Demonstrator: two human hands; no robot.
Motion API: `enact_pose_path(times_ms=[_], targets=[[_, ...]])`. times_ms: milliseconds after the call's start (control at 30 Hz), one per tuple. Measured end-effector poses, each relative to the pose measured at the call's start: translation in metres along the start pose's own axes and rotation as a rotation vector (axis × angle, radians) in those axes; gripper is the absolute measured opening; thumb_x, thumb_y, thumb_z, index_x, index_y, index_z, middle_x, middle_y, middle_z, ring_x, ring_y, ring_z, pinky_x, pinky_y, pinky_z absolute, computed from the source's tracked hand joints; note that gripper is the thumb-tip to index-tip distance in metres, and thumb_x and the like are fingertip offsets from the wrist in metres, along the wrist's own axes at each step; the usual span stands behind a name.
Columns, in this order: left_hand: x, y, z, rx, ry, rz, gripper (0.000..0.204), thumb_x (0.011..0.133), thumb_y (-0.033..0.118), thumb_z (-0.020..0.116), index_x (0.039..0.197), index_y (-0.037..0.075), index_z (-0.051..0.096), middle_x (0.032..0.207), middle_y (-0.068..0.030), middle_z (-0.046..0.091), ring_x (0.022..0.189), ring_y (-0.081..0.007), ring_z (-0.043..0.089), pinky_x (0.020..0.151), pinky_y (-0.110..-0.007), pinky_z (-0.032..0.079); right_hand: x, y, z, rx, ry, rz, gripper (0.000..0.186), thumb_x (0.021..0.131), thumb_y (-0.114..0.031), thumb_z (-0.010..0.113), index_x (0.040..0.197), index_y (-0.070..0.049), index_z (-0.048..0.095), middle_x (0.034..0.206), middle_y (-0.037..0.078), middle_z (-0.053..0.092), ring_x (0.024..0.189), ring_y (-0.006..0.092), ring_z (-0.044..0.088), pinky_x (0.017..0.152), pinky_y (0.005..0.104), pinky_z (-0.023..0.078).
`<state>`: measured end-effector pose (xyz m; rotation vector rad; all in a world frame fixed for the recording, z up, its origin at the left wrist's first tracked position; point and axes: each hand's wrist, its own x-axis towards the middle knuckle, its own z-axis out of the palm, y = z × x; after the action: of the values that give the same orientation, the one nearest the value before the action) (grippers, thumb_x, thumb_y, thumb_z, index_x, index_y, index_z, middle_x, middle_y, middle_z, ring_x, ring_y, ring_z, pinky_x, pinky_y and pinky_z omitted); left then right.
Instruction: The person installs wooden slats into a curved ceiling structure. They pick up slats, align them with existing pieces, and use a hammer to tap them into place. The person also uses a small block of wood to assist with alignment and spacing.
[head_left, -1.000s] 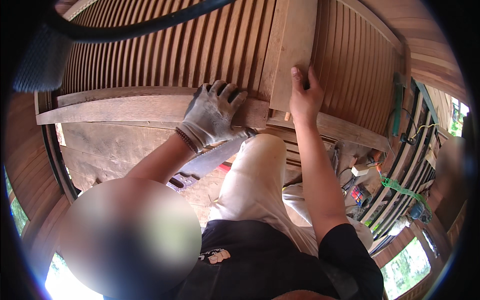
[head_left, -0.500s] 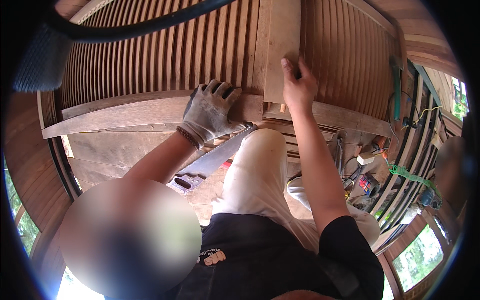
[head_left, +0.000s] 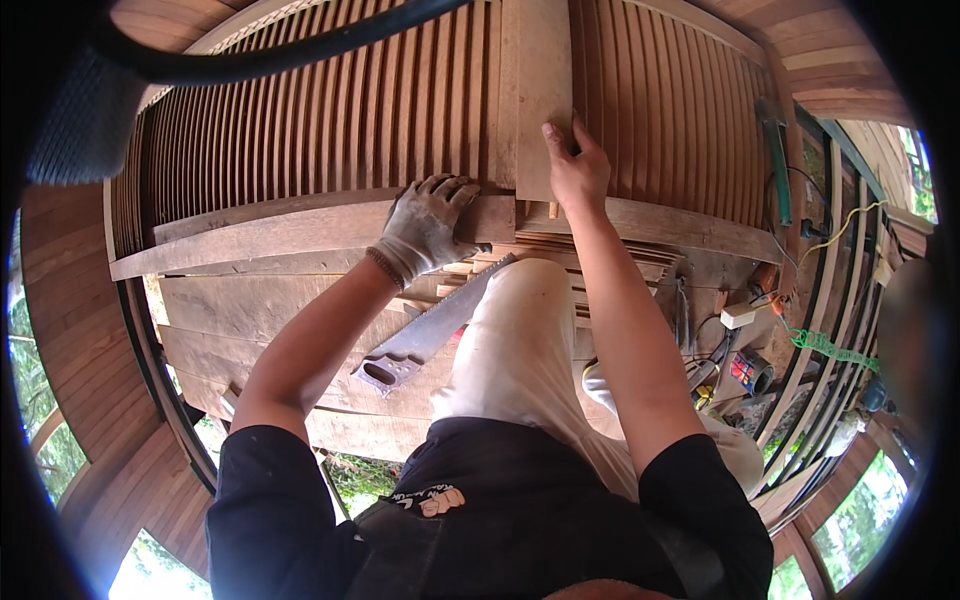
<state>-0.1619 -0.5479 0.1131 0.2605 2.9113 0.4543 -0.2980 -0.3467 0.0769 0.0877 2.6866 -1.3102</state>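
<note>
A large slatted wooden panel (head_left: pixel 330 110) stretches across the far side, with a curved-looking lower rail (head_left: pixel 300 235). My left hand (head_left: pixel 428 222), in a grey work glove, is wrapped over that rail close to its right end, fingers on the upper edge and thumb below. A wide upright wooden board (head_left: pixel 540 80) crosses the slats near the middle. My bare right hand (head_left: pixel 582 178) grips its right edge, thumb on the face, fingertips partly hidden. Just below the board's lower end, a small wooden peg (head_left: pixel 553 210) shows. A handsaw (head_left: pixel 430 325) lies beside my knee, touched by neither hand.
Thin wooden strips (head_left: pixel 600 250) are stacked under the rail. To the right lie a pale wood block (head_left: pixel 738 316), a green cord (head_left: pixel 830 348), a yellow cable (head_left: pixel 845 225) and a dark green tool (head_left: pixel 778 170). My bent knee (head_left: pixel 520 330) rises between my arms.
The view has shifted slightly, and my left elbow and sleeve now show. Both hands keep their grips on the rail and the board; neither piece has clearly moved against the other.
</note>
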Motion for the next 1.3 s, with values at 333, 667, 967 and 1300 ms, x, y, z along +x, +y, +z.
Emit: enact_pose_path(times_ms=[333, 667, 967, 1300], targets=[[0.0, 0.002, -0.002, -0.002, -0.026, -0.019, 0.089, 0.064, 0.052, 0.089, 0.137, 0.01, 0.061, 0.143, -0.0113, 0.06, 0.134, -0.0338, 0.054, 0.115, -0.047, 0.044, -0.003, -0.003, -0.001, 0.016, -0.01, -0.004, 0.073, 0.094, -0.055, 0.069, 0.144, -0.002, 0.058, 0.13, 0.025, 0.068, 0.125, 0.0364, 0.064, 0.106, 0.0416, 0.051], [0.007, -0.002, -0.003, -0.001, -0.03, -0.023, 0.091, 0.065, 0.057, 0.087, 0.137, 0.008, 0.062, 0.137, -0.0146, 0.064, 0.128, -0.0355, 0.059, 0.113, -0.046, 0.046, -0.005, -0.002, 0.0, 0.043, 0.033, -0.03, 0.066, 0.096, -0.049, 0.072, 0.141, -0.002, 0.061, 0.125, 0.023, 0.071, 0.121, 0.0307, 0.068, 0.104, 0.0369, 0.051], [0.008, 0.001, -0.011, 0.029, -0.044, -0.011, 0.089, 0.065, 0.057, 0.088, 0.135, 0.008, 0.062, 0.132, -0.014, 0.066, 0.125, -0.0346, 0.06, 0.11, -0.046, 0.048, -0.009, -0.014, -0.006, 0.08, -0.02, -0.028, 0.066, 0.097, -0.046, 0.071, 0.138, 0.004, 0.061, 0.124, 0.026, 0.07, 0.121, 0.0324, 0.067, 0.104, 0.0376, 0.05], [0.014, 0.006, -0.007, 0.035, -0.063, -0.064, 0.089, 0.065, 0.056, 0.082, 0.137, 0.009, 0.059, 0.129, -0.0156, 0.066, 0.124, -0.0368, 0.06, 0.109, -0.047, 0.049, 0.005, -0.028, -0.04, -0.219, -0.209, -0.056, 0.069, 0.096, -0.054, 0.066, 0.135, 0.003, 0.063, 0.12, 0.029, 0.07, 0.115, 0.0404, 0.068, 0.1, 0.0423, 0.054]])
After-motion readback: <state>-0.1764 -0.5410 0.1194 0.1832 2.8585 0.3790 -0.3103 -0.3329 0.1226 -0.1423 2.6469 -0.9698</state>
